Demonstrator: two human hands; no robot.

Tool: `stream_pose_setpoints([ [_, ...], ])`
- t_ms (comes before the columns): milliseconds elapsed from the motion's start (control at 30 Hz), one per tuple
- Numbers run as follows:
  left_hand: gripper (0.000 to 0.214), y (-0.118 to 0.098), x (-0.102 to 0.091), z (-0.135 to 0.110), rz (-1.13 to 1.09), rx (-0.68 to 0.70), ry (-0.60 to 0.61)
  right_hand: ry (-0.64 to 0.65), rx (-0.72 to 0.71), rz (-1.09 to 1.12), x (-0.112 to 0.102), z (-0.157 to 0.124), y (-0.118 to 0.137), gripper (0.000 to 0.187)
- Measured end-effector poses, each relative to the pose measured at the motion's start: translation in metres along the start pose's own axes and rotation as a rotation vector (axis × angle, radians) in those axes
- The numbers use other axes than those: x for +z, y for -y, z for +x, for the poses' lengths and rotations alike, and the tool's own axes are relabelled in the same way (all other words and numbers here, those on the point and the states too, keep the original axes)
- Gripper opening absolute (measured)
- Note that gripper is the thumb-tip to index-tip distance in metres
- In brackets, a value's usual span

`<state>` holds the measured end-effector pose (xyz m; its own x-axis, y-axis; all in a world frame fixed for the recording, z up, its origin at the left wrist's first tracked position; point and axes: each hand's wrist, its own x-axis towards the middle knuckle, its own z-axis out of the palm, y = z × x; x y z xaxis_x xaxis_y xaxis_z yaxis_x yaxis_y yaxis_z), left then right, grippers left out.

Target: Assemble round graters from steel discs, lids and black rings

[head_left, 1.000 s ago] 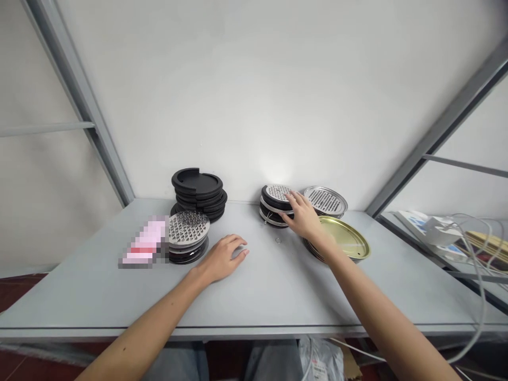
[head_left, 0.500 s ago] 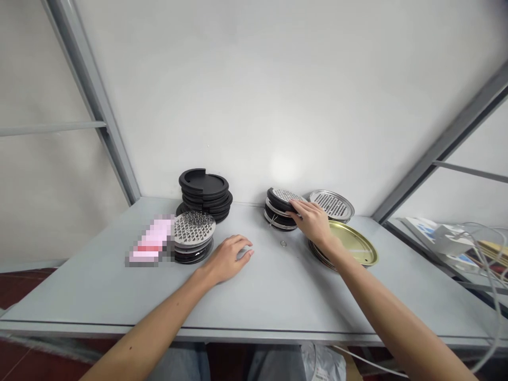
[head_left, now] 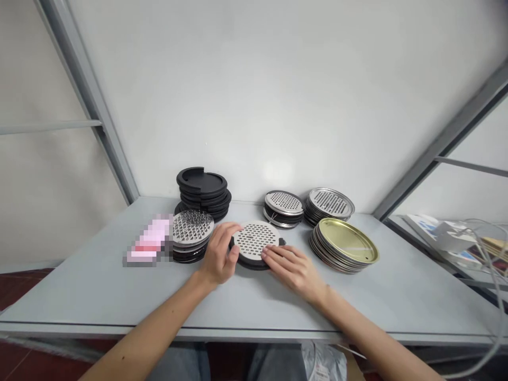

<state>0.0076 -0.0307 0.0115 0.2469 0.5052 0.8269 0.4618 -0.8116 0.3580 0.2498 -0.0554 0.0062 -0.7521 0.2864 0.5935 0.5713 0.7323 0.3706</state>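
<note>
A round grater (head_left: 254, 238), a silver perforated plate in a black rim, lies in the middle of the table between my hands. My left hand (head_left: 219, 256) curves around its left edge, thumb at the near side. On the right, my right hand (head_left: 291, 270) rests its fingers over the plate's edge, gripping that side. Just left of my left hand stands a stack of silver grater plates (head_left: 192, 226) with raised teeth. Behind the grater is a stack with a perforated silver plate (head_left: 284, 201) on top, bound at its side by a thin tie.
Black round holders (head_left: 202, 182) are piled at the back left. Slotted silver plates (head_left: 332, 202) stand at the back right, with gold-coloured round lids (head_left: 349, 241) in front. A pixelated pink item (head_left: 153, 238) lies on the left. White cables (head_left: 492, 296) hang beyond the right edge.
My right hand has lifted the black-rimmed grater off the back stack and brought it near, to the middle. My left hand has closed in on its left side. The small ring no longer shows.
</note>
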Motion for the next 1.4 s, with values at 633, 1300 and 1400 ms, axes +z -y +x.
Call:
stream_pose_setpoints([
  [633,0.051,0.010,0.008,-0.001,0.146,-0.258,0.396,0.103,0.390,0.344,0.024,0.026,-0.047,0.028],
  [1300,0.101,0.011,0.001,0.000,0.118,-0.092,0.737,0.205,0.370,0.619,0.020,-0.002,-0.043,0.053],
  [1400,0.082,0.010,-0.002,0.003,0.050,-0.059,0.672,0.180,0.344,0.664,0.023,0.001,-0.037,0.053],
])
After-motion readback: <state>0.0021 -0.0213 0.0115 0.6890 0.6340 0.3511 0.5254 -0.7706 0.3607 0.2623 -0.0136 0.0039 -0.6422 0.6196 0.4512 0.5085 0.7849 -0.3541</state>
